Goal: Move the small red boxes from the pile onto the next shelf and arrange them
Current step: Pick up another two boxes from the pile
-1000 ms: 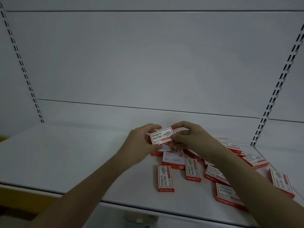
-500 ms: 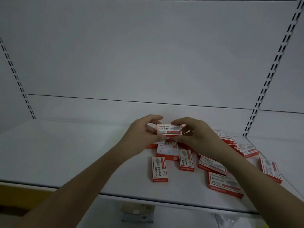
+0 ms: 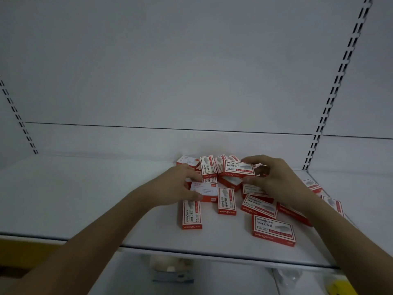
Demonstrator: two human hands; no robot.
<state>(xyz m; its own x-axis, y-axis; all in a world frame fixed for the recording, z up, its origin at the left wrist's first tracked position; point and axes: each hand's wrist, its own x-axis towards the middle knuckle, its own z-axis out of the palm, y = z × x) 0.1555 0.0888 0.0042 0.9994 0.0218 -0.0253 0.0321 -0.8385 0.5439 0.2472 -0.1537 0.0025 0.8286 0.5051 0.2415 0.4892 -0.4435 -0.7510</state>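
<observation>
Several small red and white staple boxes lie in a loose pile [image 3: 226, 201] on the right half of a white shelf [image 3: 85, 199]. My right hand [image 3: 270, 177] pinches one box [image 3: 239, 168] by its right end and holds it slightly above the pile, label up. My left hand [image 3: 178, 186] rests lower, its thumb and fingers closed around a mostly white box [image 3: 205, 189] that lies on the shelf. More boxes lean against the back wall behind my hands [image 3: 208, 165].
The left half of the shelf is bare white surface. Slotted uprights stand at the left [image 3: 19, 118] and right [image 3: 331, 96]. Another shelf bay begins past the right upright [image 3: 361, 188]. A lower shelf with dim objects shows below the front edge [image 3: 172, 271].
Both hands held one box together in the air. Now my left hand has let go of it and dropped onto a white box on the shelf, while my right hand keeps the first box.
</observation>
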